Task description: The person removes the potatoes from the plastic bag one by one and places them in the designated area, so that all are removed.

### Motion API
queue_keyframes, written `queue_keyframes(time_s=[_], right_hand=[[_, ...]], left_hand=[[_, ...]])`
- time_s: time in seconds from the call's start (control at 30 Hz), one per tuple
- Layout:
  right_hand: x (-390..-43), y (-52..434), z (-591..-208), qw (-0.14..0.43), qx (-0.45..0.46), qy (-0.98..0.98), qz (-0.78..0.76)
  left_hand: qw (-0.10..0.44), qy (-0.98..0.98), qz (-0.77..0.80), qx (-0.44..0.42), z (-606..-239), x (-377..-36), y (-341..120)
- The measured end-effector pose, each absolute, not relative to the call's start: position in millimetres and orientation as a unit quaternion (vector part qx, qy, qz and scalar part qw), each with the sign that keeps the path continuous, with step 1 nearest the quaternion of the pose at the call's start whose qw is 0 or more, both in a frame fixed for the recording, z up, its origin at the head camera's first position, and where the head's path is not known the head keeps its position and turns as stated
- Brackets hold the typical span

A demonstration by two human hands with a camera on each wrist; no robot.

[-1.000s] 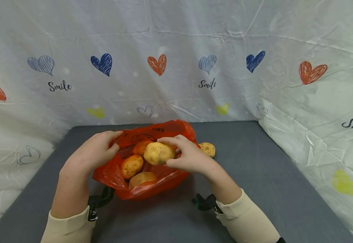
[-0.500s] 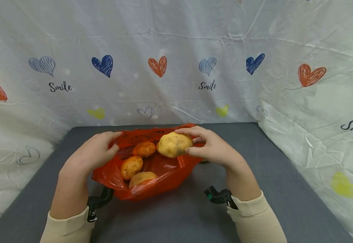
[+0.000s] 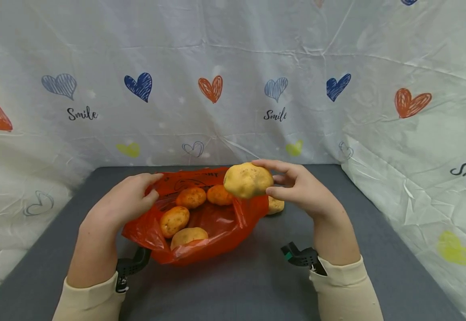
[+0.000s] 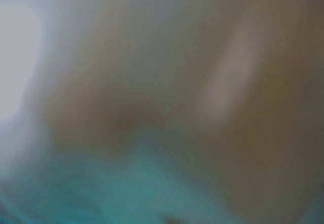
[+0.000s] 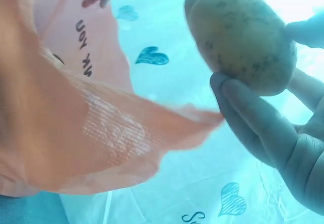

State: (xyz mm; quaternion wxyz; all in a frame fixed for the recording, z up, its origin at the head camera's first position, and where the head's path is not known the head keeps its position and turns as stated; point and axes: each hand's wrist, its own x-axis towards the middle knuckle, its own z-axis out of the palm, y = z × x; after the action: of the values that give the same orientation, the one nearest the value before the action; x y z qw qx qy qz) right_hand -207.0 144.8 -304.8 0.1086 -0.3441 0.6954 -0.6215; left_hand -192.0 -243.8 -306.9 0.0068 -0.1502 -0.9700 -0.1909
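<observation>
In the head view my right hand (image 3: pixel 303 187) grips a large yellow potato (image 3: pixel 248 180) between thumb and fingers, over the right rim of a red plastic bag (image 3: pixel 221 243). The right wrist view shows the same potato (image 5: pixel 240 39) with the fingers beneath and the thumb at its side. At the bag's left rim my left hand (image 3: pixel 122 198) holds the plastic, thumb and forefinger bent towards each other. Inside the wide mouth lie several potatoes, among them one potato (image 3: pixel 174 221) on the left and another potato (image 3: pixel 219 195) at the back right. The left wrist view is only blur.
Just right of the bag, another potato (image 3: pixel 275 205) rests on the dark grey table (image 3: pixel 233 294), partly covered by the bag. A white curtain (image 3: pixel 233 125) with printed hearts stands behind the table and along its sides.
My right hand has carried the potato rightwards and upwards, from over the bag's middle to its right rim. A back potato in the bag now shows. The left hand stays at the rim.
</observation>
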Motion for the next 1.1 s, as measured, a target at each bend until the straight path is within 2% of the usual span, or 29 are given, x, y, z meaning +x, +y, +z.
queue_keyframes(time_s=[0.2, 0.43, 0.83, 0.97, 1.1], right_hand=[[-207.6, 149.8, -304.8, 0.096, -0.352, 0.671, -0.645], [-210.0, 157.6, -304.0, 0.064, -0.31, 0.692, -0.649], [-226.0, 201.0, -309.8, -0.001, -0.27, 0.747, -0.608], [-234.9, 216.4, -317.1, -0.007, -0.252, 0.766, -0.591], [-241.6, 227.6, -324.0, 0.009, -0.227, 0.789, -0.571]], left_hand=[[0.003, -0.97, -0.196, -0.145, -307.6, -191.1, -243.2], [0.009, -0.969, -0.198, -0.148, -306.1, -190.2, -242.6], [0.009, -0.968, -0.199, -0.152, -304.2, -189.4, -243.4], [0.008, -0.969, -0.198, -0.147, -304.6, -190.3, -243.4], [0.006, -0.969, -0.199, -0.144, -306.3, -190.7, -244.1]])
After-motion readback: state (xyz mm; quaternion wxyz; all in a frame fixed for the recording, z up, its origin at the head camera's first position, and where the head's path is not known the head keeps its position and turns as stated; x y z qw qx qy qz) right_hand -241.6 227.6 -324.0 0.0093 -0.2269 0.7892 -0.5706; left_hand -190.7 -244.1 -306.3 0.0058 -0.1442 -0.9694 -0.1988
